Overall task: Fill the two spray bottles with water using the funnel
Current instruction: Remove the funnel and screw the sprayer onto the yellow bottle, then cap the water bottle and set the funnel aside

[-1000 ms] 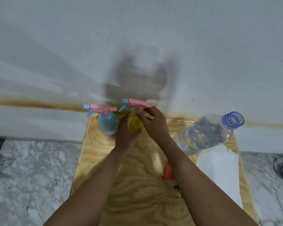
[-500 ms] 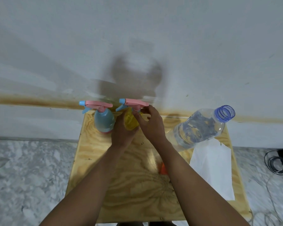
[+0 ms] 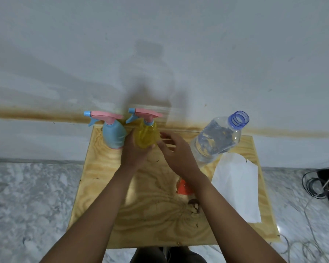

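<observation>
Two spray bottles stand at the back of the wooden table [image 3: 103,196], both with pink trigger heads on. My left hand [image 3: 134,150] grips the body of the yellow spray bottle [image 3: 146,135]. The blue spray bottle [image 3: 114,135] stands just to its left, untouched. My right hand [image 3: 176,150] hovers beside the yellow bottle with its fingers spread and holds nothing. A large clear water bottle [image 3: 217,139] with an open blue neck stands at the back right, partly filled. The orange funnel [image 3: 183,186] lies on the table, partly hidden under my right forearm.
A white sheet of paper [image 3: 237,185] lies on the table's right side. Small dark crumbs [image 3: 194,205] sit near the funnel. The wall rises right behind the bottles. Dark cables [image 3: 315,185] lie on the marble floor to the right.
My right hand has let go of the yellow bottle's pink trigger head and drawn back to the right with fingers spread. My left hand still holds the bottle.
</observation>
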A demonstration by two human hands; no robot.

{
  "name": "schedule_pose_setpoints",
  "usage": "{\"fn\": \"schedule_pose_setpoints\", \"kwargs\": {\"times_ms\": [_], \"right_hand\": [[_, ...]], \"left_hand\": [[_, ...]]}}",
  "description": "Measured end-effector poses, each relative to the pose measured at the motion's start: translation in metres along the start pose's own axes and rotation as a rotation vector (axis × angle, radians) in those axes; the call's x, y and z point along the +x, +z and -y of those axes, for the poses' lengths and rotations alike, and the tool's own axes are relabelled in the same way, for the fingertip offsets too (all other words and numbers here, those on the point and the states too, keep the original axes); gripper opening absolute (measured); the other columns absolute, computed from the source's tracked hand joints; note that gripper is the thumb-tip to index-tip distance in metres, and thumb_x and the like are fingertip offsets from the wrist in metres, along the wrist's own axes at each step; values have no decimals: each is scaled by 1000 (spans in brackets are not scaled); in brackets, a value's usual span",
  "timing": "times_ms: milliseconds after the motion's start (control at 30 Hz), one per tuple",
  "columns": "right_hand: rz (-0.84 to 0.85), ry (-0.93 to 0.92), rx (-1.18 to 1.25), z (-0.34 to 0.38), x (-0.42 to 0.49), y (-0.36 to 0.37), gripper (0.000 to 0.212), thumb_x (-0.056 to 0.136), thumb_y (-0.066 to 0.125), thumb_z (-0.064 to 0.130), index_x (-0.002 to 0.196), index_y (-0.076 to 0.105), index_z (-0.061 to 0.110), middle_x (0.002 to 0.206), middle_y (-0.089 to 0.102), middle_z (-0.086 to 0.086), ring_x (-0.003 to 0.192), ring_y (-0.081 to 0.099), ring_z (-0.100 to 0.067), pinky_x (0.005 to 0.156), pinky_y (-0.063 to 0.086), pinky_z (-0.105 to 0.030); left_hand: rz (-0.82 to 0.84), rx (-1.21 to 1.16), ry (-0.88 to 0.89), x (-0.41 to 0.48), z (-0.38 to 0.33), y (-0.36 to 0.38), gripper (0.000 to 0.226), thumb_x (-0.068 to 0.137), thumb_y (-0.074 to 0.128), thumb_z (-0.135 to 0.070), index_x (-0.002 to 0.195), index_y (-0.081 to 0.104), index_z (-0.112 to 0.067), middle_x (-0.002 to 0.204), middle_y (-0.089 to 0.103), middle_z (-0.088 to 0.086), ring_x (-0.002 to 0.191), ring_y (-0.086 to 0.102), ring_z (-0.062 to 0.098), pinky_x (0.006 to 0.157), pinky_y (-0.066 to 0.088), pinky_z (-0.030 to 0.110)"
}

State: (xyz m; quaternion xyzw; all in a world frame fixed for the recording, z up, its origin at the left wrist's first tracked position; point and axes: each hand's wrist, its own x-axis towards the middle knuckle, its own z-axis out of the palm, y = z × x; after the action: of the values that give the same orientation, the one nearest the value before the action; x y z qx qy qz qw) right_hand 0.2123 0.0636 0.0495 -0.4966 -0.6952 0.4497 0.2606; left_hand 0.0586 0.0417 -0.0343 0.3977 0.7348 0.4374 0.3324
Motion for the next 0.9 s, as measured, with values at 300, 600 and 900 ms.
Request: {"fn": "schedule_pose_setpoints", "kwargs": {"times_ms": [300, 600, 900], "right_hand": [[-39, -41, -29, -37, -83, -60, 11, 93, 67, 21, 100, 71, 28, 94, 71, 16, 84, 68, -4, 76, 54, -19], [-86, 267, -246, -127, -119, -103, 12, 93, 61, 33, 103, 67, 31, 92, 68, 16, 82, 63, -2, 76, 53, -29], [205, 335, -509, -166, -114, -93, 49, 92, 53, 50, 136, 51, 29, 134, 53, 5, 119, 55, -15, 94, 44, -32]], "left_hand": [[-29, -100, -48, -81, -46, 18, 46, 89, 72, -30, 131, 60, -15, 123, 64, -3, 116, 60, 15, 94, 49, 30], [119, -107, 228, -98, -157, 64, 96, 71, 81, -55, 150, 31, -35, 147, 37, -14, 130, 43, 3, 103, 38, 21], [40, -79, 223, -90, -173, 79, 87, 65, 84, -57, 139, 48, -29, 123, 61, -8, 115, 60, 10, 98, 52, 39]]}}
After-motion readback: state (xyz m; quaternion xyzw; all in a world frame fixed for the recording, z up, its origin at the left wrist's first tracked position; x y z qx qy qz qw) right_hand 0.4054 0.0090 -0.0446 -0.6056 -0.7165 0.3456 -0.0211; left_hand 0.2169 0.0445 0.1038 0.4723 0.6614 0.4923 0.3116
